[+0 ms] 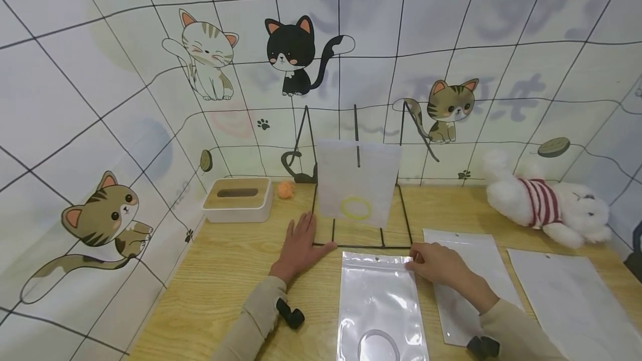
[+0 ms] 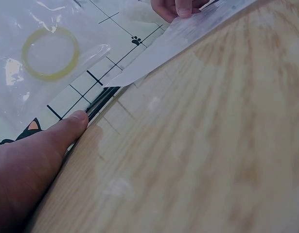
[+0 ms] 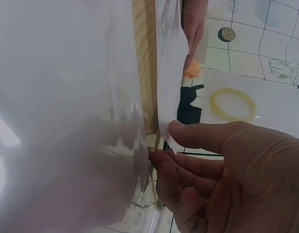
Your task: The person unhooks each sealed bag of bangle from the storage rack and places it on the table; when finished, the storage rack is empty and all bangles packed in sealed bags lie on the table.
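My left hand (image 1: 299,249) rests on the wooden table with fingers spread, at the left side of a black wire rack (image 1: 368,247). In the left wrist view its thumb (image 2: 74,124) lies along the rack's base. My right hand (image 1: 443,266) pinches the top right corner of a clear-fronted zip bag (image 1: 376,288), which lies in front of the rack with a pale ring (image 1: 362,341) inside. The right wrist view has thumb and fingers at that bag's edge (image 3: 168,73). On the rack hangs another zip bag (image 1: 358,177) containing a yellow ring (image 1: 357,218).
To the right lie two more white bags (image 1: 463,244) (image 1: 567,288), the nearer one partly under my right forearm. A white plush toy (image 1: 572,210) in a striped top lies behind them. A wood-topped tissue box (image 1: 238,213) and an orange ball (image 1: 285,190) stand at the back left, by the wall.
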